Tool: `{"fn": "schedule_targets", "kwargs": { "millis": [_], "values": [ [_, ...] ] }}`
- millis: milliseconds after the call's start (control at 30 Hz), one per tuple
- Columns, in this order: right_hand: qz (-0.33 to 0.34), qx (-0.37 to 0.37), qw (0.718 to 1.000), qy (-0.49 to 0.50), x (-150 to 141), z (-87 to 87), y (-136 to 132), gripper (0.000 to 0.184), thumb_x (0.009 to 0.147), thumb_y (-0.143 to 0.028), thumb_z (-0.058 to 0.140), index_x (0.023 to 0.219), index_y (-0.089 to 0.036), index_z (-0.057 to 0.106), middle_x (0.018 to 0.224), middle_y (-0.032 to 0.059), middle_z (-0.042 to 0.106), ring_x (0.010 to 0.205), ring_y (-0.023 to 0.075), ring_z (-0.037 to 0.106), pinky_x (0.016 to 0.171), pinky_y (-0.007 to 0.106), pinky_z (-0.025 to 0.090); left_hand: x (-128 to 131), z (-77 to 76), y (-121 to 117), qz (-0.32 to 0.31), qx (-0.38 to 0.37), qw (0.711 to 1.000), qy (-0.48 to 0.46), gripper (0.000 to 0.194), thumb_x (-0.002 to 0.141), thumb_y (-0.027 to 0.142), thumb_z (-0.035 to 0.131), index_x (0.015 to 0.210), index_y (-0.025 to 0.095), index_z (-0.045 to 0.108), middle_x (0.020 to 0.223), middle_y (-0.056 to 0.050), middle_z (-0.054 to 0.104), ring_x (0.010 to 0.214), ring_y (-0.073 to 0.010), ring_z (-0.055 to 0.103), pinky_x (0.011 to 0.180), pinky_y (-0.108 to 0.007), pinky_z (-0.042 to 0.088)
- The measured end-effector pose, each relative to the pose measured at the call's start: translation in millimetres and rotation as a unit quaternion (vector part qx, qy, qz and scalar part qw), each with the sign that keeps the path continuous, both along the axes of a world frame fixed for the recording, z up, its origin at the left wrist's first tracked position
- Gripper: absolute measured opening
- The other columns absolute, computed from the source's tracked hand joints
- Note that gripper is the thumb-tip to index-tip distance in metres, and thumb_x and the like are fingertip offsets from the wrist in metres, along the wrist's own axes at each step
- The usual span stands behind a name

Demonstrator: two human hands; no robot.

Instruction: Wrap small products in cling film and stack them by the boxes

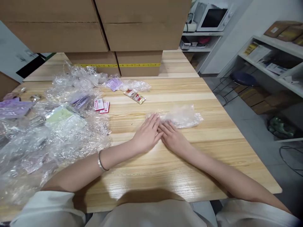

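Note:
A crinkled clear plastic bag (181,116) lies flat on the wooden table in front of me. My left hand (148,130) rests on its left end with the fingers stretched out. Beside it, my right hand (171,135) presses on the bag's near edge, its fingers also extended and flat. The two hands touch where the left thumb meets the right fingers. Whatever part of the bag lies beneath my fingers is hidden. Just beyond the hands sits a red and gold sachet (134,96). Two small red-and-white boxes (101,106) lie to the left.
A large heap of crumpled clear bags (59,138) covers the table's left side, with a green packet (60,115) and purple packets (14,107) among it. Stacked cardboard boxes (139,34) stand at the back. Shelves and a dark stool (242,78) are right of the table.

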State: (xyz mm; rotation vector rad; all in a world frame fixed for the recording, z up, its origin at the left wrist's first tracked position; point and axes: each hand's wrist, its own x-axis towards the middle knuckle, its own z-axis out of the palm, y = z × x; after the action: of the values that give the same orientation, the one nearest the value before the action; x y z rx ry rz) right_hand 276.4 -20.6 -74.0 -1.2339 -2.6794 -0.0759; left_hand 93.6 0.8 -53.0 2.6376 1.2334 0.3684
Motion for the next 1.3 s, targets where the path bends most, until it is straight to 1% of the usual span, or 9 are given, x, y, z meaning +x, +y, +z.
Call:
{"fn": "schedule_targets", "kwargs": {
  "millis": [100,233,367,533,733,833,1067,1200,1300],
  "values": [
    [-0.049,0.016,0.998,-0.038,-3.0,6.9,-23.9,0.040,0.096,-0.013,0.034,0.110,-0.005,0.071,0.113,0.0212,0.070,0.110,0.0318,0.064,0.092,0.045,0.052,7.0,-11.3,-3.2,0.009,-0.016,1.000,-0.005,0.069,0.100,0.053,0.032,0.150,0.005,0.031,0.158,-0.022,0.028,0.149,-0.0291,0.021,0.122,-0.045,0.022],
    [-0.213,0.003,0.976,-0.041,6.1,12.7,-40.8,0.057,0.098,-0.049,0.035,0.096,-0.006,0.072,0.080,0.0261,0.068,0.073,0.0358,0.066,0.060,0.048,0.052,10.0,-16.1,-7.0,0.010,-0.005,1.000,-0.004,0.066,0.101,0.054,0.030,0.152,0.012,0.031,0.159,-0.019,0.027,0.150,-0.0288,0.017,0.122,-0.048,0.022],
    [-0.241,-0.022,0.970,0.018,30.5,10.7,-20.2,0.077,0.090,-0.071,0.034,0.115,-0.006,0.066,0.101,0.0288,0.069,0.105,0.0447,0.062,0.090,0.061,0.046,14.6,-15.4,-7.5,0.028,0.007,1.000,-0.008,0.061,0.100,0.051,0.035,0.152,0.019,0.035,0.159,-0.017,0.030,0.150,-0.0306,0.017,0.121,-0.051,0.023],
    [-0.220,-0.102,0.960,0.141,54.2,0.0,20.5,0.067,0.091,-0.069,0.037,0.122,-0.014,0.061,0.128,0.0188,0.063,0.133,0.0375,0.046,0.114,0.060,0.024,18.1,-13.9,-6.4,0.039,0.005,0.999,-0.006,0.058,0.099,0.050,0.040,0.150,0.021,0.039,0.159,-0.016,0.029,0.150,-0.0330,0.018,0.120,-0.053,0.024],
    [-0.210,-0.225,0.830,0.464,38.7,-8.7,37.1,0.048,0.091,-0.059,0.049,0.118,-0.020,0.057,0.124,0.0119,0.066,0.118,0.0269,0.060,0.102,0.046,0.046,17.1,-13.5,-4.7,0.044,-0.001,0.999,0.001,0.059,0.099,0.046,0.042,0.151,0.019,0.037,0.158,-0.018,0.030,0.149,-0.0350,0.021,0.120,-0.053,0.023],
    [-0.184,-0.203,0.802,0.531,28.1,-8.3,37.7,0.046,0.091,-0.053,0.053,0.128,-0.027,0.048,0.130,0.0092,0.063,0.120,0.0226,0.060,0.102,0.042,0.048,15.2,-15.6,-2.5,0.039,0.006,0.999,-0.010,0.057,0.100,0.046,0.041,0.151,0.022,0.038,0.159,-0.016,0.031,0.149,-0.0333,0.023,0.120,-0.052,0.024],
    [-0.224,-0.050,0.874,0.428,35.6,-10.5,39.0,0.054,0.095,-0.043,0.048,0.145,-0.027,0.038,0.139,0.0123,0.057,0.131,0.0275,0.051,0.108,0.050,0.041,14.1,-18.3,0.4,0.032,0.017,0.999,-0.015,0.054,0.100,0.045,0.041,0.149,0.021,0.041,0.157,-0.016,0.034,0.147,-0.0330,0.027,0.120,-0.051,0.025],
    [-0.092,0.028,0.959,0.265,41.9,-12.7,40.7,0.045,0.098,-0.023,0.038,0.141,-0.025,0.049,0.147,0.0097,0.051,0.148,0.0280,0.026,0.117,0.058,0.027,14.7,-16.8,1.1,0.028,0.025,0.999,-0.022,0.050,0.099,0.043,0.044,0.143,0.018,0.048,0.150,-0.019,0.042,0.144,-0.0339,0.032,0.119,-0.051,0.026],
    [-0.012,0.074,0.982,0.175,39.8,-11.9,39.5,0.043,0.097,-0.016,0.040,0.136,-0.025,0.056,0.148,0.0073,0.050,0.149,0.0276,0.021,0.117,0.059,0.026,13.5,-16.1,3.9,0.016,0.033,0.999,-0.038,0.036,0.099,0.035,0.045,0.128,0.017,0.058,0.135,-0.016,0.054,0.135,-0.0310,0.045,0.118,-0.050,0.029]
  ]
}}
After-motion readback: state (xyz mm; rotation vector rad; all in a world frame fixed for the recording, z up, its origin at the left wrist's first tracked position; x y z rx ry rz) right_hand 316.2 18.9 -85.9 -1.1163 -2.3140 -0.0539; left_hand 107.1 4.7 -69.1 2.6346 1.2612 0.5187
